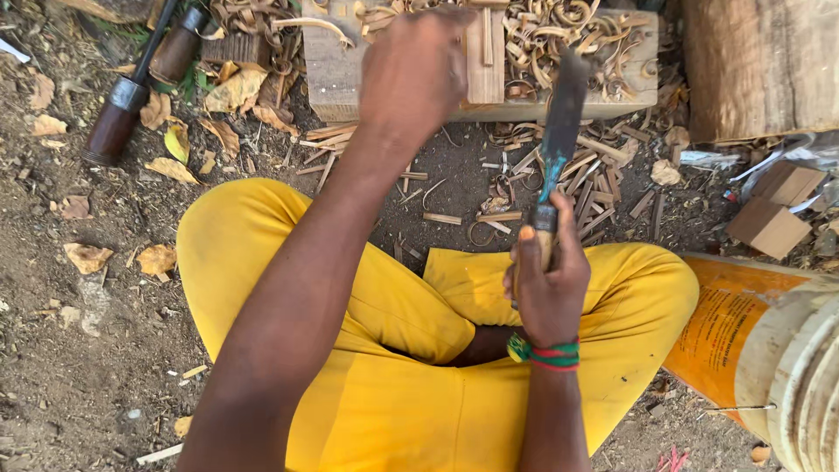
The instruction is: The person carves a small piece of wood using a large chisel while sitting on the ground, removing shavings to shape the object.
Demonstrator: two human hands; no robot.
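Head view, looking down: a person sits cross-legged in yellow trousers. The left hand (pixel 418 74), fingers closed, steadies one upright wooden piece (pixel 485 54) on a chopping block (pixel 350 87). The right hand (pixel 549 284) grips one raised blade (pixel 561 122), clear of the wood. Two dark-handled tools (pixel 144 83) lie at the left.

Wood piece (pixel 486 52) upright on block (pixel 350 83); knife (pixel 559 131) right; chisels (pixel 131 92) far left.
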